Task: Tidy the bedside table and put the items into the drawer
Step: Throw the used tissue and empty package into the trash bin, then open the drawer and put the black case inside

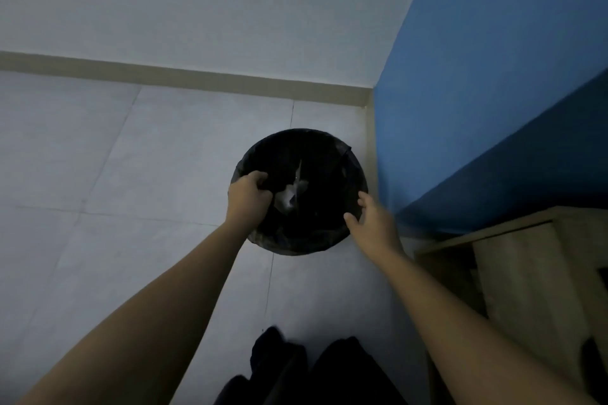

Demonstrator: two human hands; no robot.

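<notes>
We judge the discarding step under way: our left hand (249, 191), fingers curled together, and right hand (370, 221), fingers apart, flank the bin (316, 240); next, return to the bedside table (526, 273).

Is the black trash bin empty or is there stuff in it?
Not empty. The bin holds a pale crumpled scrap near the middle; the rest inside is too dark to tell.

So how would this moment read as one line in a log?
place: floor corner | left hand: curled over bin rim | right hand: open at opposite rim | inside bin: pale scrap
</notes>
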